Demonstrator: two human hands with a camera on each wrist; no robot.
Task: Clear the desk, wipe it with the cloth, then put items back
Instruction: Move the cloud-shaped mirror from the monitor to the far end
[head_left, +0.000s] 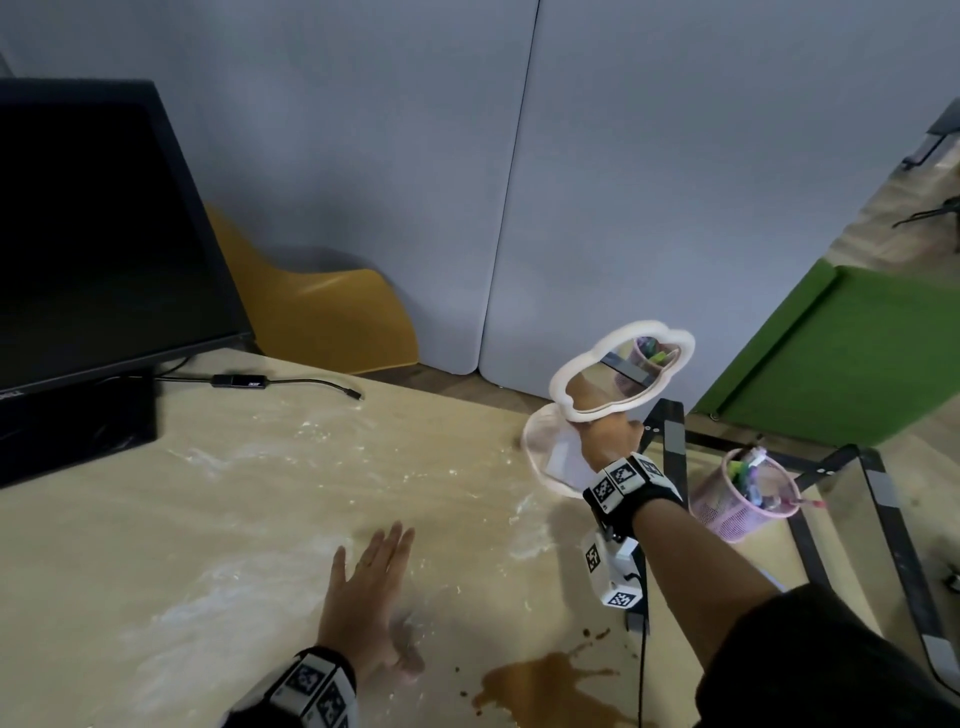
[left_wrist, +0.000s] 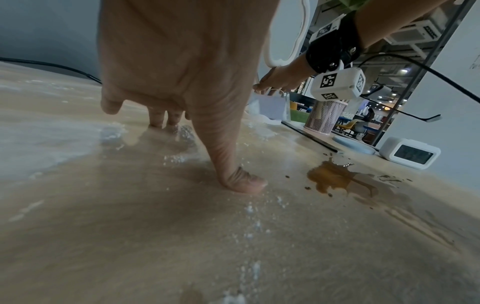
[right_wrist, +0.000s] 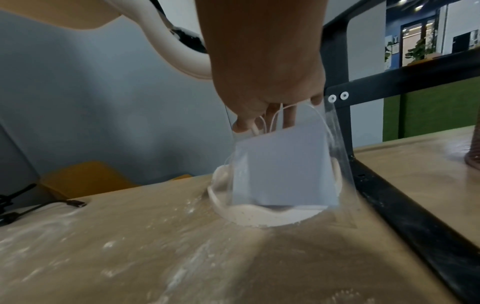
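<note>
My right hand (head_left: 609, 432) grips the lower rim of a cloud-shaped mirror (head_left: 621, 370) with a white frame, held up over the desk's far right corner. In the right wrist view the same hand's fingers (right_wrist: 267, 115) also pinch the white string handles of a small clear bag (right_wrist: 283, 170) with a pale card inside. The bag's bottom rests on a round white disc (right_wrist: 249, 216). My left hand (head_left: 375, 584) lies flat and open on the wooden desk (head_left: 260, 519), its thumb tip (left_wrist: 245, 183) pressing the surface. White powder smears (head_left: 208, 462) and a brown spill (head_left: 550, 686) mark the desk.
A black monitor (head_left: 93, 234) stands at the left, with a cable adapter (head_left: 241, 380) behind it. A pink mesh pen holder (head_left: 740, 501) stands on the neighbouring desk past a black frame (head_left: 670, 441). A white clock (left_wrist: 410, 153) and a pale blue pad (left_wrist: 353, 145) lie there too.
</note>
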